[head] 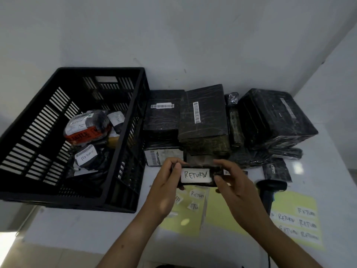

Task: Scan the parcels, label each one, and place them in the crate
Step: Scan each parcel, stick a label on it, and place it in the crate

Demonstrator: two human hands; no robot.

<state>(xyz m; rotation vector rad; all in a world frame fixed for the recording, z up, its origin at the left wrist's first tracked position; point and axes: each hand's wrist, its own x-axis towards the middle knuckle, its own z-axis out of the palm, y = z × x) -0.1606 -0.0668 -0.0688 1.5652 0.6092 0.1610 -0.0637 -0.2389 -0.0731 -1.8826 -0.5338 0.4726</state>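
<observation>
A small black parcel with a white "RETURN" label on its face is held above the white table. My left hand grips its left end and my right hand grips its right end. The black slotted crate stands at the left and holds several wrapped parcels, some labelled "RETURN". Behind my hands lies a pile of black-wrapped parcels with barcode stickers. Yellow label sheets with "RETURN" stickers lie on the table under and to the right of my hands.
A black handheld scanner lies on the table just right of my right hand. A large black parcel sits at the far right by the wall corner. The white wall runs close behind the crate and the pile.
</observation>
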